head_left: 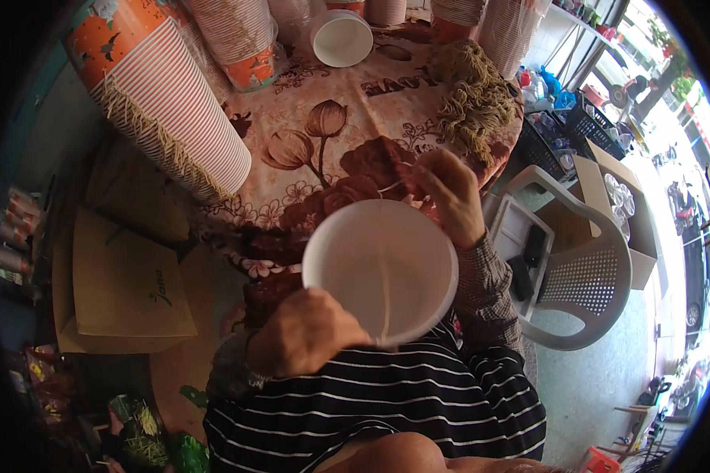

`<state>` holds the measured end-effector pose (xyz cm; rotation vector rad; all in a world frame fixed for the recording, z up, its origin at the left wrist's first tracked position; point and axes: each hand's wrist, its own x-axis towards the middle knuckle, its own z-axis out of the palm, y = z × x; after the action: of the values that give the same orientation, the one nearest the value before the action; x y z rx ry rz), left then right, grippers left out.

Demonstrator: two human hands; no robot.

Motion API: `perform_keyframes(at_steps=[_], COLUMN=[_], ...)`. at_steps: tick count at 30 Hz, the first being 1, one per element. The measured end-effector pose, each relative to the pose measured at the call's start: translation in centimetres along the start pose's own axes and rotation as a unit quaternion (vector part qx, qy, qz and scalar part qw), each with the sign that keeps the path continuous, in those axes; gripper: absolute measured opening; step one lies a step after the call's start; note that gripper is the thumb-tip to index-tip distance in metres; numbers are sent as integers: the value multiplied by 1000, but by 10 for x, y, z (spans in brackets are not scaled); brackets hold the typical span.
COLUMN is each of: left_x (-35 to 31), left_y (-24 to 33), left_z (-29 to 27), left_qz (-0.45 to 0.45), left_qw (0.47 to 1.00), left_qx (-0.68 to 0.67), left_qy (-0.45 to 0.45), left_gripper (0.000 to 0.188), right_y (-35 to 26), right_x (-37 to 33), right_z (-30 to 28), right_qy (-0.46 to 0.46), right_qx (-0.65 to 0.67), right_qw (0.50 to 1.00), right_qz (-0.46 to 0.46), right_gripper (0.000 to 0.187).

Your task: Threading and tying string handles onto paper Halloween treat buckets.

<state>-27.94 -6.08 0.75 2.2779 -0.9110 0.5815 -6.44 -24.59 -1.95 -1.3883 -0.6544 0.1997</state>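
The bucket (380, 260) lies between the hands, left hand (309, 333) gripping its near rim, right hand (451, 189) pinching a cord (390, 188) past its far rim. Open bench (292, 118) spreads ahead, bounded by stacked buckets (185, 106) left-forward and a cord pile (473, 106) beyond the right hand.

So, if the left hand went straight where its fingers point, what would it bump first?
The left hand would probably bump the white tub first: its fingers seem right at the near rim, though depth is hard to judge.
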Motion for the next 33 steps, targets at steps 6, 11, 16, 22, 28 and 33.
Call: perform_keyframes(at_steps=[6,11,16,22,28,33], left_x=[-4,-25,-59,-84,-119,-72], left_y=[6,-11,-46,-94,-153,-206], left_z=[2,12,12,-5,31,78], left_qz=[64,12,-132,-197,-282,-404], left_qw=[995,984,967,961,899,726], left_qx=[57,174,191,-33,-272,-546], left_qy=[-45,-45,106,192,194,106], left_gripper=[19,11,15,19,20,37], right_y=[-20,1,19,18,6,10], right_x=[-8,-11,-18,-27,-39,-41], right_z=[4,9,19,40,53,58], right_qy=[-41,-60,-34,-32,-74,-76], right_qx=[70,183,91,104,-61,-188], right_qw=[994,974,991,994,988,953], right_qz=[73,119,87,24,-118,-227], right_gripper=[10,9,12,10,9,8])
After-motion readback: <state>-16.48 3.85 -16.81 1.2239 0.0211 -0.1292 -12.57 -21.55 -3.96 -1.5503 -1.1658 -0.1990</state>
